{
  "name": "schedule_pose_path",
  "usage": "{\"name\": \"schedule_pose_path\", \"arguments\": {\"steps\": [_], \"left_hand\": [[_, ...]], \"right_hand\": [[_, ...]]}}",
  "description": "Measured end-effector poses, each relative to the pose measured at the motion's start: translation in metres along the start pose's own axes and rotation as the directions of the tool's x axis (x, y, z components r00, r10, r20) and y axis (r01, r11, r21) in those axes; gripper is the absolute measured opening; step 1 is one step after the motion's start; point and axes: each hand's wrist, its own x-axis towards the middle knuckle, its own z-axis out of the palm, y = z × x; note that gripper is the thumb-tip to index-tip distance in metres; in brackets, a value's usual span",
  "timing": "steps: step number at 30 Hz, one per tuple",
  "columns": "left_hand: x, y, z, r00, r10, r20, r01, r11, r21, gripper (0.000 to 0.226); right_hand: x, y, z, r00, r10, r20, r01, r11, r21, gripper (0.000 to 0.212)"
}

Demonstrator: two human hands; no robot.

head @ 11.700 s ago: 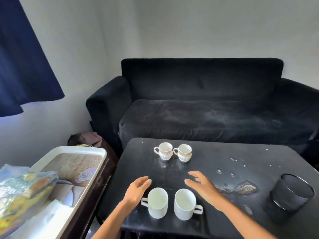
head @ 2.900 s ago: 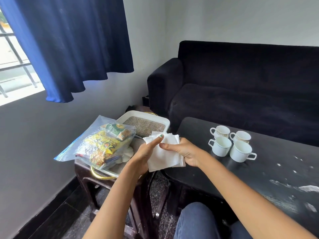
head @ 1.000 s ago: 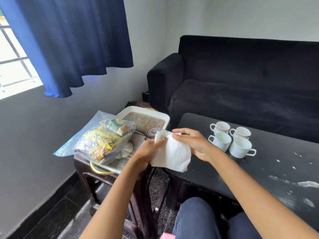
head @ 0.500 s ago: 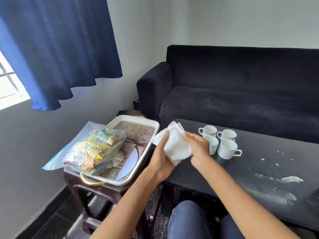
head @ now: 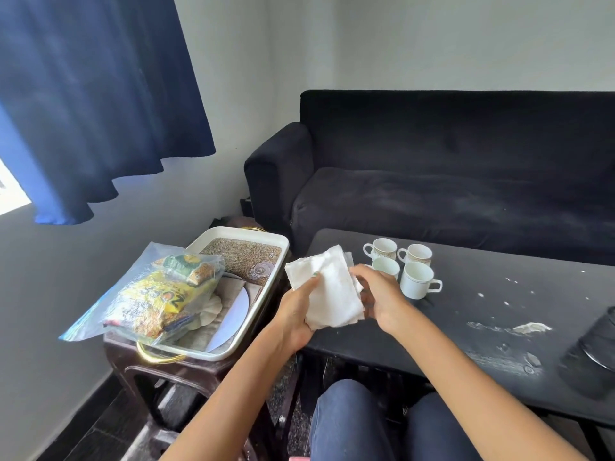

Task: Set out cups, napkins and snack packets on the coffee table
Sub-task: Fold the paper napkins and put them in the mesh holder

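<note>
A stack of white napkins (head: pixel 332 291) is held over the left end of the black coffee table (head: pixel 466 321). My left hand (head: pixel 296 314) grips the stack from below with the thumb on top. My right hand (head: pixel 379 294) pinches its right edge. Several white cups (head: pixel 416 281) stand clustered at the table's far left. A clear bag of snack packets (head: pixel 156 297) lies on the white tray (head: pixel 266 314) to the left.
The tray sits on a dark side stool (head: pixel 166 377) and also holds a woven mat and a plate. A black sofa (head: pixel 449 181) stands behind the table. A black mesh bin (head: pixel 592 354) is at the table's right edge. My knees are below.
The napkin stack has come slightly lower and nearer to me, with both hands still on it. The view has shifted a little to the right.
</note>
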Motion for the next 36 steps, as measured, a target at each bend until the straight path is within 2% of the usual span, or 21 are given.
{"name": "schedule_pose_path", "arguments": {"steps": [5, 8, 10, 16, 19, 22, 28, 31, 36], "left_hand": [[-0.004, -0.002, 0.003, 0.999, 0.020, -0.031, -0.016, 0.994, 0.111, 0.035], [-0.007, -0.006, 0.009, 0.997, 0.053, -0.059, -0.040, 0.978, 0.205, 0.030], [-0.007, -0.008, 0.016, 0.993, 0.088, -0.079, -0.063, 0.959, 0.278, 0.024], [-0.005, -0.014, 0.043, 0.980, 0.197, -0.019, -0.166, 0.871, 0.462, 0.008], [-0.001, -0.018, 0.068, 0.976, 0.215, 0.039, -0.204, 0.831, 0.518, 0.006], [0.004, -0.026, 0.102, 0.970, 0.231, 0.073, -0.230, 0.781, 0.580, 0.014], [0.020, -0.054, 0.191, 0.939, 0.294, 0.176, -0.330, 0.633, 0.700, 0.013], [0.030, -0.072, 0.238, 0.916, 0.299, 0.266, -0.396, 0.571, 0.719, 0.033], [0.045, -0.110, 0.308, 0.886, 0.233, 0.400, -0.460, 0.534, 0.709, 0.010]], "right_hand": [[-0.009, -0.011, -0.007, 0.977, 0.032, 0.212, -0.032, 0.999, -0.006, 0.022], [-0.013, -0.011, -0.008, 0.977, 0.009, 0.212, 0.010, 0.996, -0.087, 0.016], [-0.016, -0.009, -0.013, 0.986, -0.012, 0.164, 0.039, 0.986, -0.164, 0.007], [-0.020, -0.014, -0.059, 0.995, -0.100, 0.019, 0.102, 0.959, -0.265, 0.008], [-0.023, -0.021, -0.094, 0.984, -0.172, -0.052, 0.153, 0.951, -0.267, 0.002], [-0.022, -0.027, -0.132, 0.958, -0.238, -0.161, 0.190, 0.945, -0.265, 0.006], [-0.025, -0.034, -0.214, 0.867, -0.360, -0.345, 0.262, 0.918, -0.298, 0.009], [-0.029, -0.037, -0.257, 0.802, -0.399, -0.445, 0.298, 0.912, -0.281, 0.008], [-0.036, -0.032, -0.327, 0.675, -0.409, -0.614, 0.327, 0.912, -0.248, 0.010]]}}
